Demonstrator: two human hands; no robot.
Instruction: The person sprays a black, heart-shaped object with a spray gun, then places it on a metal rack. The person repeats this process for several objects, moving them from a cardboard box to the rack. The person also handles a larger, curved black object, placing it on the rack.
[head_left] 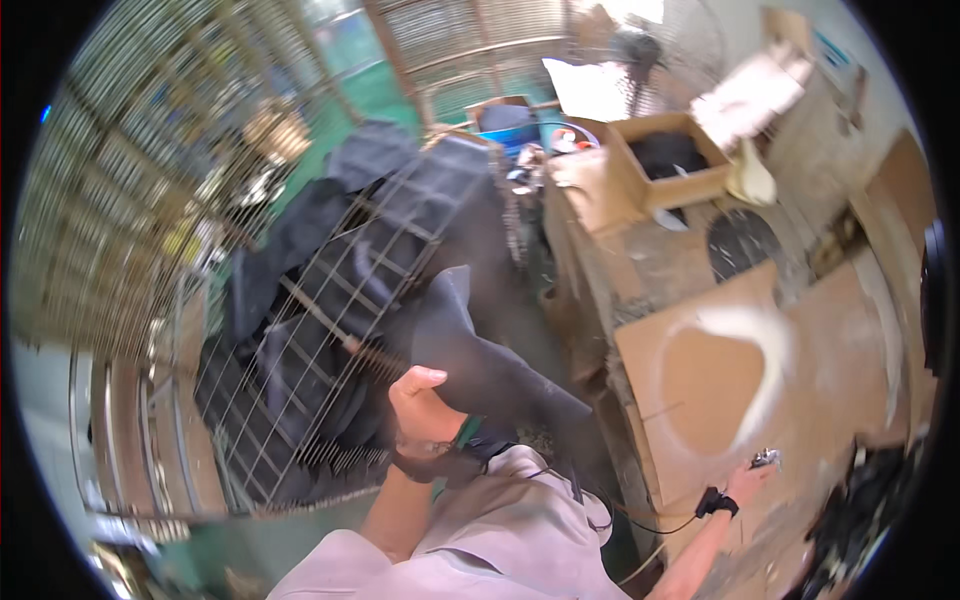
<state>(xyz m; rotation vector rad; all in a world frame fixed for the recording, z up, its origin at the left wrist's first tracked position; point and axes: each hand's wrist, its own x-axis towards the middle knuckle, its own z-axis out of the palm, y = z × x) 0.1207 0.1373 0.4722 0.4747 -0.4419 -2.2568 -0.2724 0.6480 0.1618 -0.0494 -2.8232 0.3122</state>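
My left hand [422, 408] grips a dark grey piece of cut fabric or rubbery sheet [470, 350] just in front of my chest, beside a wire rack [330, 320] draped with more dark pieces. My right hand [750, 478] is low at the right, over a cardboard sheet [700, 380] marked with a white ring of spray. It holds a small metal spray tool [766, 459]. A black band and a cable sit at that wrist.
A cardboard-covered workbench [650, 260] runs along the right, with an open cardboard box [665, 160] of dark items and a round black patch [742, 243]. A fan [640, 50] stands at the back. Wire mesh racks [150, 150] fill the left. Dark material [870, 500] is piled at lower right.
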